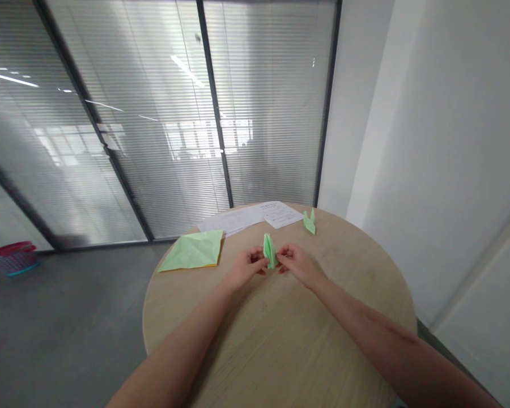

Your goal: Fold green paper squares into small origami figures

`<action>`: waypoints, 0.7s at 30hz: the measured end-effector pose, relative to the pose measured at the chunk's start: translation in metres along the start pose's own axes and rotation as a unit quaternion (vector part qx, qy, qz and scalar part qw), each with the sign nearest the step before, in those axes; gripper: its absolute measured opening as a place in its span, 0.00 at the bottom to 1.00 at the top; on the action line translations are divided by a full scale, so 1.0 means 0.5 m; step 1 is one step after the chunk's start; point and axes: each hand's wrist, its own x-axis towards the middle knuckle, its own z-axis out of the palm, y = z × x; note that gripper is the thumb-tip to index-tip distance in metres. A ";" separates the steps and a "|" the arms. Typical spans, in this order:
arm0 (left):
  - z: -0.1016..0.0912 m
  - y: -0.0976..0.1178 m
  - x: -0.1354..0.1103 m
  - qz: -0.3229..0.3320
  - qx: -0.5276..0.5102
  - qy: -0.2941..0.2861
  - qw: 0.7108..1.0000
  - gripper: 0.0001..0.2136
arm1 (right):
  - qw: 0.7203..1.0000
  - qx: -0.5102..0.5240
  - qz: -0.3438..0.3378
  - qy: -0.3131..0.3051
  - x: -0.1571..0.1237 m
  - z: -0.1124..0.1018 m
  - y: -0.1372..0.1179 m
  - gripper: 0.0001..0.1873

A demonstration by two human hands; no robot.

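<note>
A small folded green paper piece [269,249] stands upright between both hands over the round wooden table [280,340]. My left hand [249,265] pinches its left side with fingers closed. My right hand [294,262] pinches its right side the same way. Both forearms reach in from the bottom of the view.
A stack of green paper sheets [193,250] lies at the table's left edge. White printed sheets [255,217] lie at the far edge, with a finished green folded figure [309,221] beside them. Glass partitions with blinds stand behind. A red and blue basket [11,256] sits on the floor at left.
</note>
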 end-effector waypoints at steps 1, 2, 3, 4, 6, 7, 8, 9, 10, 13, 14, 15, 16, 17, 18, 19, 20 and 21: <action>0.000 -0.001 0.000 0.002 0.000 0.001 1.000 0.20 | 1.000 -0.002 0.002 -0.012 -0.001 0.000 0.000 0.18; 0.000 -0.002 0.000 0.004 0.000 0.003 1.000 0.19 | 1.000 -0.005 0.005 -0.027 -0.002 0.000 0.000 0.18; 0.000 -0.003 0.001 0.006 -0.002 0.005 1.000 0.19 | 0.999 -0.009 0.006 -0.042 -0.002 0.001 -0.001 0.18; -0.001 -0.003 0.001 0.008 -0.005 0.008 1.000 0.18 | 0.998 -0.014 0.006 -0.057 -0.003 0.001 -0.001 0.18; -0.003 -0.005 0.002 0.012 -0.008 0.010 1.000 0.17 | 0.997 -0.027 0.003 -0.075 -0.005 0.003 -0.002 0.19; -0.004 -0.007 0.002 0.014 -0.009 0.010 1.000 0.17 | 0.996 -0.031 0.002 -0.079 -0.005 0.003 -0.002 0.20; -0.005 -0.008 0.003 0.015 -0.008 0.011 1.000 0.17 | 0.996 -0.033 0.003 -0.083 -0.006 0.003 -0.002 0.20; -0.006 -0.010 0.004 0.016 -0.005 0.014 1.000 0.16 | 0.996 -0.032 0.004 -0.088 -0.007 0.003 -0.003 0.21; -0.007 -0.011 0.004 0.016 -0.002 0.018 1.000 0.16 | 0.995 -0.031 0.005 -0.094 -0.008 0.003 -0.003 0.21; -0.008 -0.014 0.006 0.022 0.023 0.033 0.999 0.15 | 0.994 -0.035 0.001 -0.106 -0.010 0.003 -0.003 0.19; -0.008 -0.013 0.005 0.029 0.039 0.040 0.998 0.14 | 0.994 -0.040 0.001 -0.104 -0.010 0.003 -0.002 0.19; -0.007 -0.011 0.004 0.040 0.058 0.048 0.996 0.14 | 0.994 -0.044 0.001 -0.101 -0.010 0.003 -0.001 0.19; -0.006 -0.009 0.003 0.054 0.076 0.059 0.994 0.13 | 0.994 -0.048 0.002 -0.096 -0.009 0.003 0.000 0.19; -0.005 -0.006 0.001 0.068 0.094 0.072 0.991 0.12 | 0.995 -0.053 0.002 -0.090 -0.009 0.004 0.000 0.19; -0.004 -0.003 0.000 0.078 0.108 0.084 0.988 0.11 | 0.995 -0.057 0.002 -0.084 -0.008 0.004 0.001 0.20; -0.003 -0.001 -0.002 0.085 0.116 0.093 0.985 0.10 | 0.995 -0.060 0.001 -0.079 -0.008 0.005 0.001 0.20; -0.002 0.000 -0.003 0.088 0.117 0.095 0.985 0.10 | 0.995 -0.063 -0.001 -0.076 -0.007 0.005 0.001 0.21; -0.002 0.001 -0.004 0.089 0.113 0.088 0.986 0.10 | 0.995 -0.066 -0.001 -0.073 -0.007 0.005 0.000 0.21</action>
